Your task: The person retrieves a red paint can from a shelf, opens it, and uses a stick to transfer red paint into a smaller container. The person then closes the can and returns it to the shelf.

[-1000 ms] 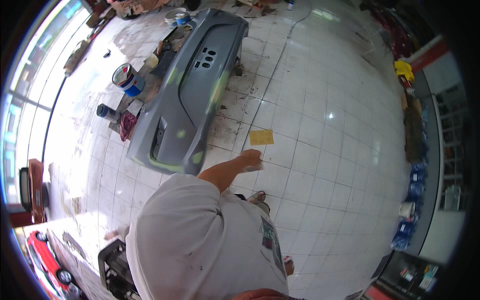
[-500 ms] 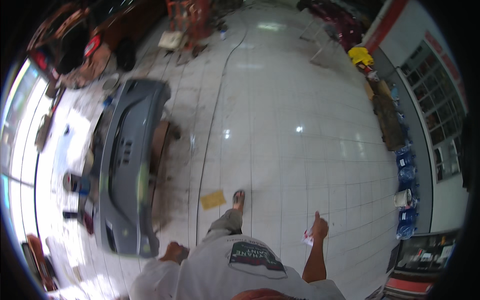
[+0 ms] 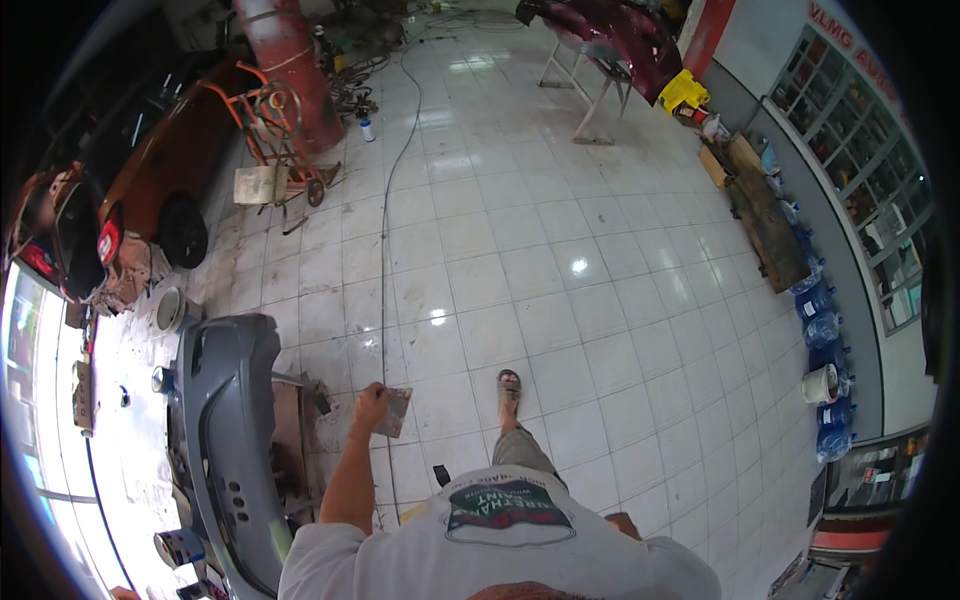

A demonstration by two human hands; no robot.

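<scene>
My left hand (image 3: pixel 371 404) is held forward at the end of a bent arm. Its fingers are closed on the edge of a flat, squarish grey sheet (image 3: pixel 397 415) with blotchy marks, whose material I cannot make out. A grey car bumper (image 3: pixel 218 430) with pale greenish patches stands to the left of that hand, apart from it. Of my right hand (image 3: pixel 625 525) only a small part shows beside my shirt; its fingers are hidden, and so is anything in them.
A floor cable (image 3: pixel 383 290) runs ahead. At the left are a bucket (image 3: pixel 172 309), cans (image 3: pixel 180 548), an orange car (image 3: pixel 165 150) and a hand truck (image 3: pixel 275 140). A dark red bumper (image 3: pixel 610 40) rests on a stand ahead. Blue water bottles (image 3: pixel 835 412) line the right wall.
I have stepped forward past the grey bumper, now lower in view. My left hand has swung forward, showing the sheet; my right hand, earlier out with a whitish-red item, has swung back.
</scene>
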